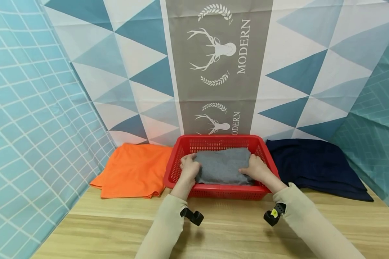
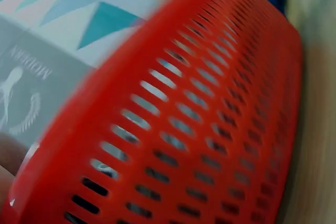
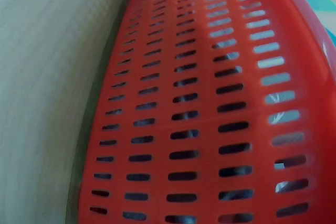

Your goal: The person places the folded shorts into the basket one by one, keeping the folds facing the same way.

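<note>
One gray cloth, longest sideways

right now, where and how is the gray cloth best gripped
I'd grip the gray cloth by its left and right ends, from above: it lies as a folded rectangle inside the red basket, whose walls block a low approach. The left hand and right hand are at those ends.

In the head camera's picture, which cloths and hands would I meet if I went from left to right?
Orange cloth → left hand → gray cloth → right hand → navy cloth.
</note>
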The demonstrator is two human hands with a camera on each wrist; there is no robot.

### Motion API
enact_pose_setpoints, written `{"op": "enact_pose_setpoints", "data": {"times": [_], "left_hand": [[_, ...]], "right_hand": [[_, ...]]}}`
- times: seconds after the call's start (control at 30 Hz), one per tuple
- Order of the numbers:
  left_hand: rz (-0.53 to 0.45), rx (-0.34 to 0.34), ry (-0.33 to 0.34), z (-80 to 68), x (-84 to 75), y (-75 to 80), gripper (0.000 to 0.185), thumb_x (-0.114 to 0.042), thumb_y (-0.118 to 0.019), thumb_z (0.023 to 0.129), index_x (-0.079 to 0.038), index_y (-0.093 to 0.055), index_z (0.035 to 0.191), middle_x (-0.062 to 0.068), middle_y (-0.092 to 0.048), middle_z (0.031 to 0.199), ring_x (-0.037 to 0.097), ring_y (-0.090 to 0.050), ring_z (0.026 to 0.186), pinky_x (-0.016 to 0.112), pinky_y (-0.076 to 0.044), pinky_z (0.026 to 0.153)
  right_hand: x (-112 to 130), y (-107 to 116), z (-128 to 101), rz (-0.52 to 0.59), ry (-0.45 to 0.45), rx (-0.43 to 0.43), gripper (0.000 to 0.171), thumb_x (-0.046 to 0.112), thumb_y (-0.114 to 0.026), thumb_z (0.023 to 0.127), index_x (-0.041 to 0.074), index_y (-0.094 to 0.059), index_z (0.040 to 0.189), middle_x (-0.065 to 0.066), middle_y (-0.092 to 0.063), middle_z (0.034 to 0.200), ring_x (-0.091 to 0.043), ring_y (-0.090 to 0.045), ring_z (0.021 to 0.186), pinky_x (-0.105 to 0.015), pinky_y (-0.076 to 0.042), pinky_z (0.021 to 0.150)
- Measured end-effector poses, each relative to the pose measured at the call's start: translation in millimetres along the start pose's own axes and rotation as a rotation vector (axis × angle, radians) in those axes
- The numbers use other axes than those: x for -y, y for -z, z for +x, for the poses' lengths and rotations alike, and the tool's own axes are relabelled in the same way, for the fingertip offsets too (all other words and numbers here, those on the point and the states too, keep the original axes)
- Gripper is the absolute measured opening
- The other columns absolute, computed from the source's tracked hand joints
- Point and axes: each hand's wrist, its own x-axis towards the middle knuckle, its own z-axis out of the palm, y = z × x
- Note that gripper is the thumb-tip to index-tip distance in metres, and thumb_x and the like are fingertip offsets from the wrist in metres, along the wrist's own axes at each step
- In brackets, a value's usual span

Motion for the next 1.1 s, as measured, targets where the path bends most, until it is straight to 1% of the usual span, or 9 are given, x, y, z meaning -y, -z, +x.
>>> {"op": "enact_pose_setpoints", "data": {"times": [0.1, 0.2, 0.27, 0.4, 0.53, 0.63, 0.73, 0.93, 1.1], "left_hand": [[0.36, 0.001, -0.19, -4.8, 0.2, -3.0, 0.044, -0.001, -0.051, 0.076, -0.006, -0.059, 0.119, 0.016, -0.049, 0.124, 0.039, -0.04, 0.116, 0.053, -0.028, 0.096], [0.63, 0.003, -0.337, -9.7, 0.7, -3.8, 0.031, -0.006, -0.057, 0.078, -0.011, -0.066, 0.107, 0.015, -0.058, 0.112, 0.039, -0.048, 0.105, 0.051, -0.034, 0.089], [0.763, 0.014, -0.403, -12.1, 0.1, -2.3, 0.025, -0.008, -0.06, 0.078, -0.013, -0.069, 0.1, 0.013, -0.059, 0.105, 0.036, -0.049, 0.1, 0.049, -0.037, 0.084], [0.958, 0.05, -0.455, -14.5, -1.9, 2.2, 0.02, -0.009, -0.064, 0.074, -0.016, -0.071, 0.092, 0.007, -0.062, 0.096, 0.03, -0.055, 0.091, 0.044, -0.043, 0.075], [0.958, 0.105, -0.367, -15.5, -3.8, 4.7, 0.021, -0.01, -0.065, 0.074, -0.016, -0.071, 0.093, 0.005, -0.066, 0.096, 0.029, -0.061, 0.085, 0.044, -0.048, 0.067], [0.925, 0.137, -0.295, -13.8, -3.5, 4.2, 0.02, -0.013, -0.064, 0.076, -0.015, -0.071, 0.095, 0.005, -0.067, 0.097, 0.03, -0.062, 0.085, 0.047, -0.049, 0.067], [0.937, 0.169, -0.255, -12.0, -3.9, 2.8, 0.015, -0.019, -0.062, 0.081, -0.013, -0.071, 0.092, 0.006, -0.067, 0.094, 0.03, -0.061, 0.082, 0.046, -0.049, 0.065], [0.97, 0.234, -0.198, -12.5, -5.6, 2.2, 0.024, -0.028, -0.053, 0.088, -0.01, -0.064, 0.077, 0.009, -0.062, 0.08, 0.026, -0.057, 0.072, 0.042, -0.046, 0.061], [0.982, 0.307, -0.203, -12.0, -4.5, 2.9, 0.027, -0.029, -0.05, 0.09, -0.007, -0.064, 0.082, 0.012, -0.062, 0.087, 0.027, -0.057, 0.076, 0.043, -0.047, 0.066]], "right_hand": [[6, -1, -4, -0.029, 0.036, -0.069, 0.067, 0.021, -0.068, 0.08, -0.019, -0.033, 0.12, -0.033, -0.039, 0.116, -0.038, -0.047, 0.096, -0.047, -0.045, 0.082], [9, -1, -10, -0.057, 0.131, -0.114, 0.064, 0.017, -0.071, 0.076, -0.013, -0.04, 0.122, -0.029, -0.04, 0.118, -0.038, -0.045, 0.099, -0.048, -0.043, 0.084], [11, 0, -14, -0.075, 0.224, -0.126, 0.051, 0.013, -0.072, 0.075, -0.007, -0.051, 0.117, -0.023, -0.048, 0.113, -0.035, -0.047, 0.098, -0.047, -0.043, 0.084], [11, 1, -17, -0.031, 0.341, -0.061, 0.015, 0.004, -0.069, 0.077, 0.006, -0.066, 0.091, -0.006, -0.059, 0.087, -0.02, -0.054, 0.08, -0.035, -0.047, 0.072], [10, 0, -16, 0.04, 0.336, 0.005, 0.008, 0.001, -0.065, 0.079, 0.009, -0.065, 0.079, 0.001, -0.06, 0.073, -0.011, -0.053, 0.067, -0.026, -0.046, 0.061], [10, -1, -14, 0.031, 0.337, 0.018, 0.01, 0.001, -0.065, 0.079, 0.011, -0.066, 0.076, 0.002, -0.061, 0.071, -0.01, -0.052, 0.065, -0.026, -0.045, 0.06], [9, -1, -14, 0.007, 0.333, 0.027, 0.012, 0.002, -0.065, 0.079, 0.013, -0.067, 0.074, 0.003, -0.064, 0.072, -0.011, -0.052, 0.067, -0.028, -0.046, 0.063], [7, 3, -16, 0.001, 0.32, 0.094, 0.01, 0.006, -0.063, 0.083, 0.012, -0.071, 0.083, 0.0, -0.067, 0.082, -0.012, -0.055, 0.075, -0.031, -0.048, 0.069], [6, 4, -20, 0.039, 0.315, 0.165, 0.018, 0.014, -0.067, 0.08, 0.008, -0.071, 0.097, -0.004, -0.069, 0.091, -0.013, -0.061, 0.081, -0.034, -0.051, 0.075]]}}
